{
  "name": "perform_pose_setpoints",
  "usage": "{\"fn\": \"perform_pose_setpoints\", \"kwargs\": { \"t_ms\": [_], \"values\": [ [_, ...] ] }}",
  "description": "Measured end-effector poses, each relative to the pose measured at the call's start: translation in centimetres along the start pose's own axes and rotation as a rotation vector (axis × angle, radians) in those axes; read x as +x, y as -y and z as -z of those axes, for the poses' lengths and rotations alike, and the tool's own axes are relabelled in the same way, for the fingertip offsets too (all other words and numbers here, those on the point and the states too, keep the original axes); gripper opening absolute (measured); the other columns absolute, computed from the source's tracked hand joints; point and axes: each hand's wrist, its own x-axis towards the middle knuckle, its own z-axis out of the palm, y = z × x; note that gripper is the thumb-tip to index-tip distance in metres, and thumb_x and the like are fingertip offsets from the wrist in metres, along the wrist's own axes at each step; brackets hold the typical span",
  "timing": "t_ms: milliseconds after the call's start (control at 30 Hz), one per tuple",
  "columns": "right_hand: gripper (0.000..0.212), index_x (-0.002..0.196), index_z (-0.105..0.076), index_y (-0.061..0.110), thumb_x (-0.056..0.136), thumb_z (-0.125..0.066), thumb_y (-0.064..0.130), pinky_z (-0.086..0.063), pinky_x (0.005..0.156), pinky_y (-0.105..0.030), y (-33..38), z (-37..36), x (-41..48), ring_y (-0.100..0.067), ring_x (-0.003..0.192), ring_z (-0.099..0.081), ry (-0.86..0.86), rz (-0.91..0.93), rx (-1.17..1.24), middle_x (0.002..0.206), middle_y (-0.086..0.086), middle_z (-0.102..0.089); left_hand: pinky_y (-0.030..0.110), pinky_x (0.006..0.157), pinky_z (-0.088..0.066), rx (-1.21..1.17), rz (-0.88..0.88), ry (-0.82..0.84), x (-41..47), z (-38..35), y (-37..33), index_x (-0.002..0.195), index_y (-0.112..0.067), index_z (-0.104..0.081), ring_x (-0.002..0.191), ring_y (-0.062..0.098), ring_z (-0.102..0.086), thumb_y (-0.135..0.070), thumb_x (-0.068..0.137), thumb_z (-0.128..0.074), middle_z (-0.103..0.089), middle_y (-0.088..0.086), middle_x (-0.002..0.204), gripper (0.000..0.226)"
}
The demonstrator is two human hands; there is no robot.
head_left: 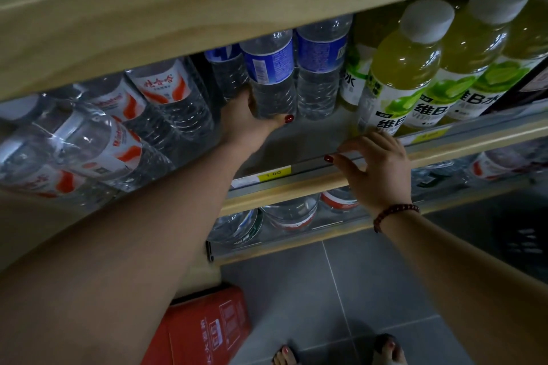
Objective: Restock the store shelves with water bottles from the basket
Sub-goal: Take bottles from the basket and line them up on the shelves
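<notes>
Far left sat the red-labelled bottles [160,89]. Next along, the left hand [243,118] was curled round the bottom of a blue-label water bottle [271,74], thumb across the front, holding it upright on the middle shelf [296,139] just beside two more like it. It was full, so I'd guess decent weight. Thin ribbed plastic probably dents and feels slick, so low on the ribs looked like the sensible hold. The right hand [376,166] held nothing, its fingers spread on the shelf's front rail near the green drinks [415,68].
</notes>
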Motion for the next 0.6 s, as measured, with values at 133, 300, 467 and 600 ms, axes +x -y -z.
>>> {"fn": "perform_pose_setpoints", "kwargs": {
  "t_ms": [133, 300, 467, 600],
  "values": [
    [0.013, 0.076, -0.07, 0.006, 0.075, -0.079, 0.014, -0.051, 0.075, -0.044, 0.4, 0.2, 0.2, -0.034, 0.083, -0.064, 0.065, -0.028, -0.023, 0.079, -0.01, -0.068, 0.042, 0.099, -0.049, 0.023, 0.06, 0.051, 0.1, 0.3, -0.1, 0.12, -0.02, -0.061, 0.111, 0.015, -0.062, -0.026, 0.059, -0.089, -0.067, 0.0, 0.121, 0.067],
    [0.015, 0.081, -0.071, 0.005, 0.077, -0.078, 0.017, -0.048, 0.083, -0.044, 1.2, 1.2, 0.5, -0.035, 0.095, -0.062, 0.166, -0.097, -0.053, 0.086, -0.013, -0.068, 0.038, 0.098, -0.05, 0.086, 0.11, 0.107, -0.4, 0.9, -1.7, 0.112, -0.018, -0.065, 0.107, 0.018, -0.063, -0.024, 0.063, -0.087, -0.069, 0.002, 0.117, 0.055],
    [0.033, 0.118, -0.063, 0.013, 0.087, -0.067, 0.024, -0.039, 0.098, -0.034, 1.9, 3.5, 0.7, -0.025, 0.118, -0.05, 0.422, -0.104, -0.122, 0.12, -0.007, -0.061, 0.034, 0.099, -0.048, 0.209, 0.112, 0.128, -3.2, 1.8, -3.3, 0.118, -0.009, -0.062, 0.108, 0.019, -0.061, -0.016, 0.069, -0.084, -0.067, 0.007, 0.12, 0.054],
    [0.047, 0.132, -0.054, 0.018, 0.087, -0.065, 0.027, -0.038, 0.101, -0.039, 1.9, 9.0, 0.0, -0.025, 0.126, -0.043, 0.485, -0.108, -0.183, 0.134, -0.004, -0.054, 0.031, 0.099, -0.045, 0.367, 0.059, 0.138, -7.6, 2.5, -6.6, 0.13, -0.007, -0.053, 0.118, 0.023, -0.056, -0.024, 0.075, -0.081, -0.058, 0.01, 0.131, 0.065]
  ]
}}
